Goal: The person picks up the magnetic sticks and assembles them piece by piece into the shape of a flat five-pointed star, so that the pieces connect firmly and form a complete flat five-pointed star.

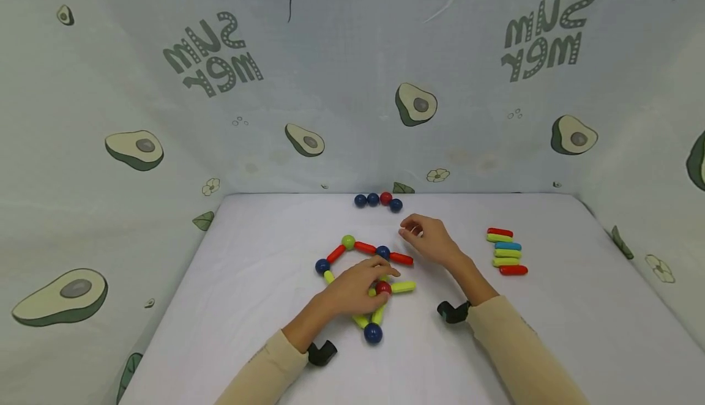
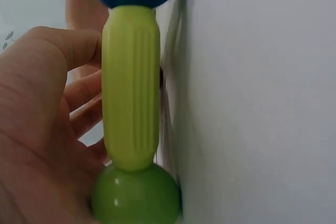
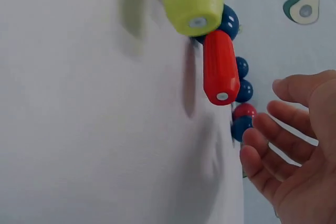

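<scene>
A linked figure of coloured magnetic rods and balls lies on the white table. My left hand (image 1: 351,287) reaches over it and holds a red ball (image 1: 384,288) between thumb and fingers. From that ball a yellow-green rod (image 1: 404,287) sticks out rightward with a free end. Farther back, a red rod (image 1: 401,259) extends from a blue ball (image 1: 382,251), its other end also free. My right hand (image 1: 431,241) hovers just right of this rod, fingers loosely bent around nothing. Under my left palm, part of the figure is hidden. The left wrist view shows a yellow-green rod (image 2: 131,87) joining blue and green balls.
Three blue balls (image 1: 373,199) and one red ball (image 1: 386,197) sit at the table's back edge. On the right lie several loose rods (image 1: 507,254), red, yellow-green and blue, in a column. A printed cloth (image 1: 352,87) hangs behind the table.
</scene>
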A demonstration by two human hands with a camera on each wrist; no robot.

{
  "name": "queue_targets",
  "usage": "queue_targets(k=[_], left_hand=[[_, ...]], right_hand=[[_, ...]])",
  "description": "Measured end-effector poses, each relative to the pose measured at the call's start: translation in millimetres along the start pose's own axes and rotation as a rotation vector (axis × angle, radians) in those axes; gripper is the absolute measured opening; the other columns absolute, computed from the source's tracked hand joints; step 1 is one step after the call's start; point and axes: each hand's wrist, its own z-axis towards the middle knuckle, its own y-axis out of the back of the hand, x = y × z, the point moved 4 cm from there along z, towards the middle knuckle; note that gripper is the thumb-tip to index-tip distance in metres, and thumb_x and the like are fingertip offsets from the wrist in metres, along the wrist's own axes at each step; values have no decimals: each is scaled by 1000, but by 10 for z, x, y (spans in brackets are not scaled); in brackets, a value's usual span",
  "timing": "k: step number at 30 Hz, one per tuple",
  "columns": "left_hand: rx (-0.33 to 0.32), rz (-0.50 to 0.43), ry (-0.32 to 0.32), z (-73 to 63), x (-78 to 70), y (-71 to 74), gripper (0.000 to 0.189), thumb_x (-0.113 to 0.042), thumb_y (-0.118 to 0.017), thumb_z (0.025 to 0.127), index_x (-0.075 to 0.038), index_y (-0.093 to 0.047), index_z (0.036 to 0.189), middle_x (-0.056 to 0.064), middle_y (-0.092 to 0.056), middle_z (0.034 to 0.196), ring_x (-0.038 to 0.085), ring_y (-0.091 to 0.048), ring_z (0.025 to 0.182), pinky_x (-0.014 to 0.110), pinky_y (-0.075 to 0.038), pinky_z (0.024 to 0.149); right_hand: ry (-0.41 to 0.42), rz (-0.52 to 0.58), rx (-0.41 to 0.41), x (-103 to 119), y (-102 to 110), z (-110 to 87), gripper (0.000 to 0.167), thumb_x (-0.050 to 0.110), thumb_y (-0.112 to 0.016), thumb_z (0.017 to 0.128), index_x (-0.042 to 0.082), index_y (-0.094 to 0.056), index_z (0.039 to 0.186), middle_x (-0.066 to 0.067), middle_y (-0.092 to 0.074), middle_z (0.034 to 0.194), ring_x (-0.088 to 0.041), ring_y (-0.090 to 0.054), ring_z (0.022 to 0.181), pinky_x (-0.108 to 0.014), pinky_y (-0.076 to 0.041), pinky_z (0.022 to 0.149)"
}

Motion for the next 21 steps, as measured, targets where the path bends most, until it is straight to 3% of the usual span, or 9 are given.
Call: queue_targets(k=[6, 12, 16, 21], left_hand=[[45, 67, 5, 64, -83, -68, 38, -36, -60, 101, -26, -65, 138, -6, -61, 140, 13, -56, 123, 31, -51, 100], [29, 87, -12, 69, -63, -92, 39, -42, -63, 101, -26, -66, 136, -7, -64, 135, 11, -60, 121, 31, -51, 102], [19, 90, -34, 85, -33, -105, 37, -41, -63, 101, -27, -67, 135, -8, -65, 132, 8, -61, 118, 29, -51, 100], [9, 114, -43, 112, 8, -107, 35, -41, -64, 100, -29, -68, 133, -10, -66, 130, 7, -61, 115, 27, -52, 97]], right_hand=[[-92, -9, 0, -63, 41, 307, 45, 28, -65, 101, 3, -57, 138, -17, -60, 134, -32, -60, 113, -46, -56, 96], [-133, -43, 18, -124, -76, 550, 61, 31, -64, 101, 3, -43, 151, -21, -47, 150, -35, -56, 116, -49, -53, 101], [-140, -70, 24, -165, -131, 651, 61, 31, -63, 102, 2, -42, 152, -22, -48, 149, -35, -56, 115, -49, -52, 102], [-179, -45, -7, -204, -137, 712, 46, 29, -65, 101, 1, -52, 135, -20, -59, 133, -33, -56, 106, -46, -52, 97]])
